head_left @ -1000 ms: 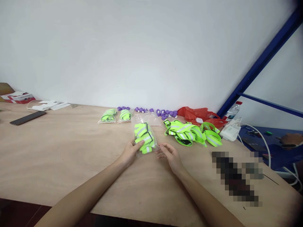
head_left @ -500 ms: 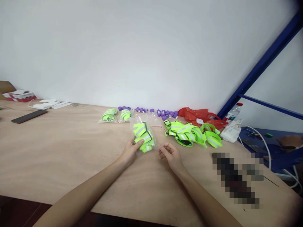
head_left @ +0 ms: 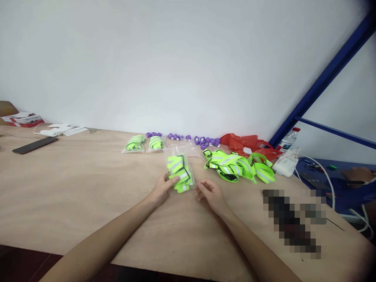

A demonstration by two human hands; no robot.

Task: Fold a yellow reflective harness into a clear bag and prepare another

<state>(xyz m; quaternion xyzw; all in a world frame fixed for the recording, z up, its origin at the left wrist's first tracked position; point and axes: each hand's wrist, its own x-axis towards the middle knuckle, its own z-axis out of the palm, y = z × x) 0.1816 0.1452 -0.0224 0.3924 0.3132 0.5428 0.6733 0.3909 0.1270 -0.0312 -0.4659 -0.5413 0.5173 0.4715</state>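
Note:
A clear plastic bag [head_left: 190, 188] holds a folded neon-yellow reflective strap [head_left: 179, 168] with silvery stripes and a black edge. Gripping the bag from its left side is my left hand [head_left: 162, 190], the thumb lying across the front. My right hand [head_left: 212, 194] has its fingers curled and pinched at the bag's lower right edge. Behind the held bag, two similar filled bags, one at the left [head_left: 134, 144] and one nearer [head_left: 155, 143], rest on the table. Loose reflective straps [head_left: 232, 164] lie in a heap to the right.
Small purple rolled items [head_left: 207, 141] line the wall beside a red plastic bag [head_left: 246, 143]. A water bottle [head_left: 289, 139] and white adapter [head_left: 285, 164] stand at right. A dark phone-like slab [head_left: 35, 145] lies left. Another person's hand [head_left: 358, 175] shows far right.
The bag with the strap has shifted slightly down and right and sits a little more upright. Both hands keep nearly the same places.

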